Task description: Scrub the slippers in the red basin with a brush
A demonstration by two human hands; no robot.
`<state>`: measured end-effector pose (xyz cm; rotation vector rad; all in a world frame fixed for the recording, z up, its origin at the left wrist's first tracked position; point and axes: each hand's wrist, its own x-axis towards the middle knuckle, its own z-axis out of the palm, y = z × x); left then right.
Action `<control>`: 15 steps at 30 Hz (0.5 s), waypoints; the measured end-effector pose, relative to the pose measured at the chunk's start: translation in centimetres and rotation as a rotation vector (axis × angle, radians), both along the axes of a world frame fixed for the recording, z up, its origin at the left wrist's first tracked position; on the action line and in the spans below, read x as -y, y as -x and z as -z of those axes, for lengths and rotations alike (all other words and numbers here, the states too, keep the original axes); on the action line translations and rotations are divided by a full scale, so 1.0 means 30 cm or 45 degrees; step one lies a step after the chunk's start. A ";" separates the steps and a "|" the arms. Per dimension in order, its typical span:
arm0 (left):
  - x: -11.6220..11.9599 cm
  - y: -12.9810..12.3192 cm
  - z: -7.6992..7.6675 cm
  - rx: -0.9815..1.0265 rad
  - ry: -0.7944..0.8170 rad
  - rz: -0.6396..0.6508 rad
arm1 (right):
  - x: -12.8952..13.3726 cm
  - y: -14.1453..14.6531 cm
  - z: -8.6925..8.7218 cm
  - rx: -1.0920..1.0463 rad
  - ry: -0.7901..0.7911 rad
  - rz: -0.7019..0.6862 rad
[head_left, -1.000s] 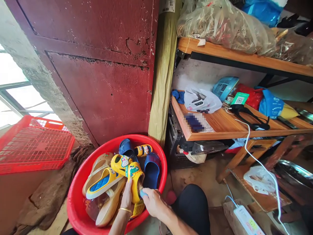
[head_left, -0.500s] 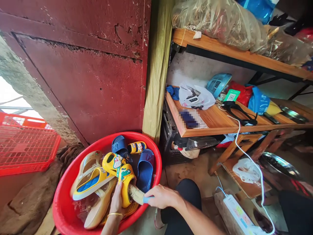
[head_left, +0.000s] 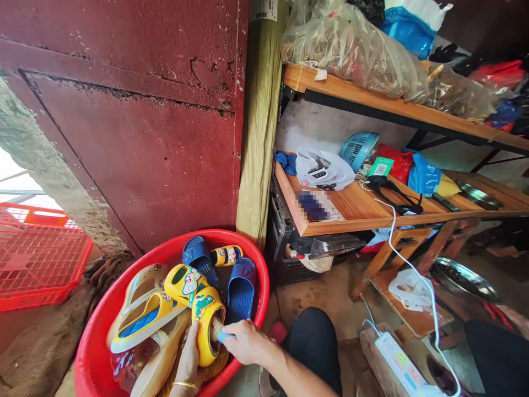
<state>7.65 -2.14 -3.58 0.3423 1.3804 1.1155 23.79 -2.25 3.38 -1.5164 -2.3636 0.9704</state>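
Brush bristles that stick out of the clog half a second back are now mostly tucked inside it, and the grip on the handle has moved in closer too. Only got the head view, so going off that.

Landmark is the big round red plastic basin (head_left: 265, 286). Near its front edge, inside, sits the chunky yellow foam clog with a green dinosaur charm (head_left: 204, 341), opening facing the right hand. Right hand (head_left: 247, 343) has its fingers wrapped round the light-blue handle of the pale-bristled brush (head_left: 225, 336). Left hand (head_left: 189, 354) grasps the clog's left side, though some fingertips are hidden and I can't tell how hard it squeezes.

Also in the basin: a navy-blue ridged slide (head_left: 241, 292) towards the right wall, and a yellow-and-white slide with a blue footbed (head_left: 142, 324) towards the left. Red plastic mesh crate (head_left: 41, 264) is left of the basin.

Looks like mid-scrub of the clog's inside to me. Imo the next stroke calls for a steady left hand and the brush lined up with the opening, otherwise the wet clog could twist.
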 end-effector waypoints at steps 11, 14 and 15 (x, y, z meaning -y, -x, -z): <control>-0.008 -0.004 0.056 0.016 -0.024 0.084 | 0.041 -0.039 -0.009 0.103 -0.147 0.052; -0.011 -0.002 0.051 0.065 0.013 0.074 | 0.021 0.043 0.021 0.101 -0.177 0.119; -0.012 0.000 0.048 0.081 0.022 0.078 | 0.014 0.052 0.018 0.099 -0.163 0.096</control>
